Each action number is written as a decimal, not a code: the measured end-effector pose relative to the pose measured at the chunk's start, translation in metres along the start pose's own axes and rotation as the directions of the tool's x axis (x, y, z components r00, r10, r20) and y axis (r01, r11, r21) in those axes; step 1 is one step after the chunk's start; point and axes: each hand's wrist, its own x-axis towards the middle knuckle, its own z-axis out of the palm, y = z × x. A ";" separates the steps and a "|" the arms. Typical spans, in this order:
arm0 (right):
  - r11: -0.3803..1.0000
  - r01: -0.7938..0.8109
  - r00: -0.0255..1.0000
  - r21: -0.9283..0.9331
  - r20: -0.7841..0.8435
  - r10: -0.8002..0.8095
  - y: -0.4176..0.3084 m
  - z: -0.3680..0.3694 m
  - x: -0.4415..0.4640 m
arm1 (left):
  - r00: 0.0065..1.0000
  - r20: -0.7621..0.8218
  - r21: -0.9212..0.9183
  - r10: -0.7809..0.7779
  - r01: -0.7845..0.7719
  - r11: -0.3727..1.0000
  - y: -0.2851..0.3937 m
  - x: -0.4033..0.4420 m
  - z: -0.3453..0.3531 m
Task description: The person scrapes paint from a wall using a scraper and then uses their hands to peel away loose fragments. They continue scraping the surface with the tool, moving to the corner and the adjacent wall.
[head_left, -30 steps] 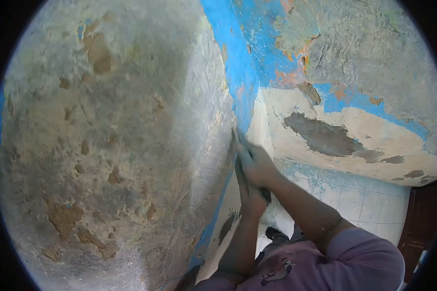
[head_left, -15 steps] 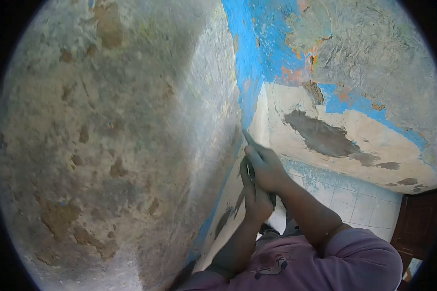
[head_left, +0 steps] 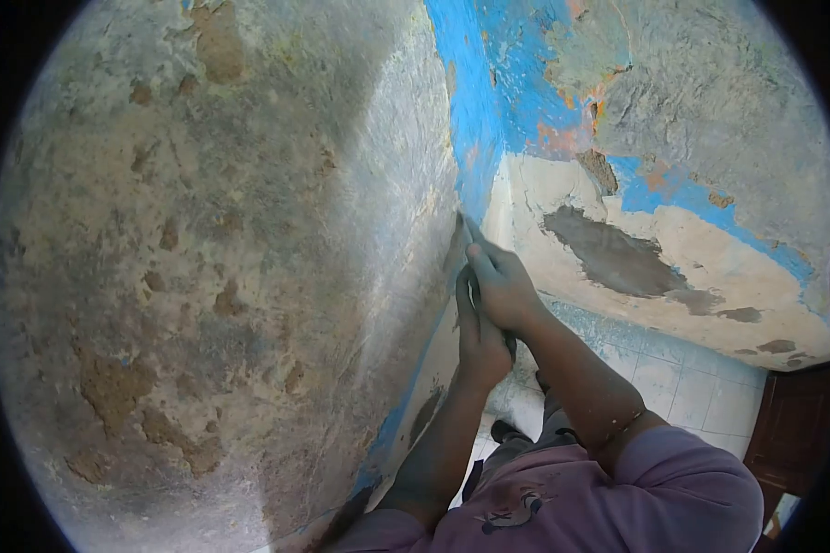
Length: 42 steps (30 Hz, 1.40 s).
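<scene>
In the head view, gripped a narrow tool point(head_left: 471, 230) in both hands, near the middle of the view, where two walls met. Wrapped the right hand point(head_left: 503, 286) around its upper part, with the thumb laid along it and the fingers closed on it. Set the left hand point(head_left: 481, 348) just below, touching the right, with the fingers nearly straight and closed in against the tool. Could not tell exactly how those left fingers wrapped, with much of the tool hidden between the palms. Pointed the thin tip up and away, at the edge of the large mottled wall point(head_left: 203, 230), just beside a strip of bright blue paint point(head_left: 475, 101). Could not tell whether the tip touched the surface.

On that mottled wall, saw brown pitted patches point(head_left: 111, 392) and a pale streak of light near the corner. Across the corner, saw a rough grey wall point(head_left: 710, 101) with more blue paint along its lower edge, and below that a cream band point(head_left: 729, 258) marked by a long dark grey patch point(head_left: 613, 251). Farther down, made out a floor of pale tiles point(head_left: 687, 369) and, at the right, a dark brown wooden panel point(head_left: 793, 424). At the bottom, wore a purplish shirt point(head_left: 581, 502) with a small printed figure, above grey trousers point(head_left: 555, 429) and a dark shoe point(head_left: 504, 430).
</scene>
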 end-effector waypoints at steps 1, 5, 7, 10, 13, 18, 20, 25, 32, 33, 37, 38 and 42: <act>1.000 0.008 1.000 -0.006 0.005 -0.008 -0.003 0.000 -0.009 | 0.982 -0.131 -0.019 0.139 -0.143 0.990 -0.016 -0.004 0.007; 0.991 0.092 0.994 -0.092 -0.046 -0.096 0.004 0.008 0.000 | 0.987 -0.015 0.091 0.160 -0.158 0.983 -0.015 0.003 -0.009; 0.999 0.031 0.997 -0.030 -0.068 -0.033 0.005 0.006 0.011 | 0.999 -0.012 0.078 -0.046 0.047 0.996 0.008 0.005 -0.008; 0.994 -0.018 0.997 -0.107 0.070 0.025 -0.011 -0.008 -0.014 | 0.991 0.007 0.105 -0.136 0.134 0.985 0.002 -0.011 0.005; 0.996 0.062 0.998 -0.058 0.013 -0.061 0.000 0.007 -0.019 | 0.931 -0.158 0.033 0.328 -0.327 0.945 -0.008 -0.019 0.017; 0.991 -0.126 0.990 0.042 0.063 0.123 -0.010 0.001 -0.011 | 0.992 -0.031 0.029 -0.121 0.122 0.992 -0.019 -0.010 -0.011; 0.996 -0.081 0.993 -0.043 0.077 0.084 0.003 0.002 -0.021 | 0.857 -0.011 0.361 0.515 -0.477 0.802 -0.037 -0.012 -0.007; 0.998 -0.069 0.997 -0.007 0.022 0.069 0.016 0.004 -0.002 | 0.991 -0.084 0.029 -0.104 0.107 0.994 -0.018 -0.010 -0.014; 0.999 0.042 0.998 0.034 0.051 -0.044 0.026 0.014 -0.021 | 0.985 -0.122 0.091 0.120 -0.110 0.990 -0.017 -0.029 -0.003; 0.999 0.030 1.000 0.030 -0.006 -0.030 0.028 0.017 -0.009 | 0.996 -0.069 0.010 -0.054 0.055 0.998 -0.019 -0.020 -0.020; 0.998 -0.059 0.998 0.034 0.026 0.059 0.017 0.001 -0.017 | 0.997 -0.061 0.116 0.050 -0.042 0.992 -0.020 -0.017 -0.003; 0.999 -0.047 0.997 0.000 0.054 0.047 0.016 -0.001 -0.023 | 0.973 -0.053 0.285 0.226 -0.203 0.937 -0.025 -0.021 0.003; 0.995 0.093 0.996 0.026 -0.012 -0.093 0.022 0.009 -0.012 | 0.990 -0.086 0.021 -0.113 0.116 0.993 -0.026 -0.020 -0.012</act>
